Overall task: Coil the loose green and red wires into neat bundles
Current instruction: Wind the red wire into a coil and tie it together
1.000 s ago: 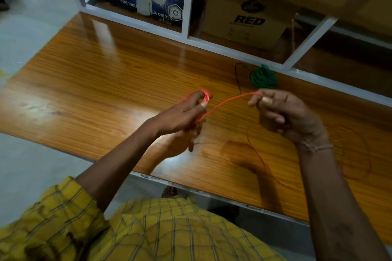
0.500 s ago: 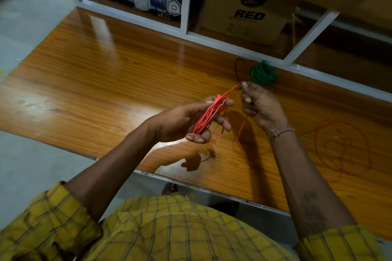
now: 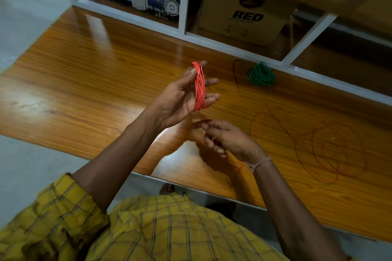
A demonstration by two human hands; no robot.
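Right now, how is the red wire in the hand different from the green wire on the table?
The red wire is wound in long loops round the fingers of the left hand, held up off the table; the green wire lies on the table by the white frame, touched by no hand. The red loops look long and narrow; the green wire is a round bundle. More red wire trails loose on the table; the green looks finished. Both are thin wires, coiled.

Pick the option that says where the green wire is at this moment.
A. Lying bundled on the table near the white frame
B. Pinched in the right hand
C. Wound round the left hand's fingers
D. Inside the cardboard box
A: the green wire lies as a bundle on the table by the white frame; the left hand carries the red wire instead.
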